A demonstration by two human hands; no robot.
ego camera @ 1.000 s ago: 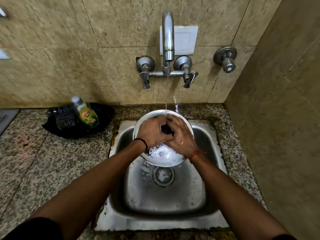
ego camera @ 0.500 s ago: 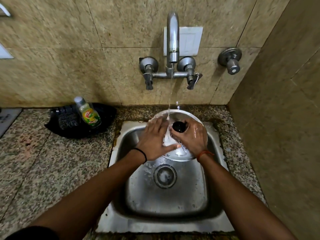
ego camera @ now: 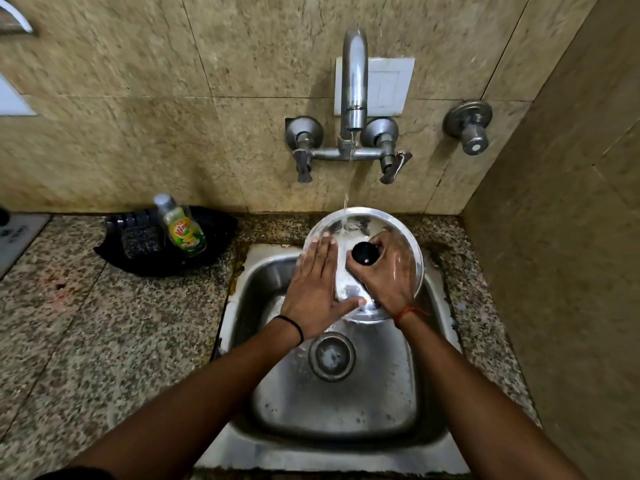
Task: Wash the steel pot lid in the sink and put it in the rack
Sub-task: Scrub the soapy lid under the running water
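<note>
The round steel pot lid (ego camera: 360, 225) with a black knob (ego camera: 364, 253) is held tilted over the back of the steel sink (ego camera: 332, 403), under the running tap (ego camera: 354, 81). Water falls onto its upper part. My right hand (ego camera: 388, 275) grips the lid at the knob, fingers around it. My left hand (ego camera: 313, 289) lies flat and spread on the lid's left side, thumb along its lower rim. No rack is in view.
A black tray (ego camera: 207, 230) on the granite counter (ego camera: 86, 323) left of the sink holds a green dish-soap bottle (ego camera: 181, 226) and a dark scrubber (ego camera: 140, 239). A separate valve (ego camera: 471, 131) sticks out of the wall at right. A tiled side wall closes the right.
The lid has moved up and right toward the tap stream and tilted more. My left hand has flattened and slid across the lid's left side; my right hand keeps the knob.
</note>
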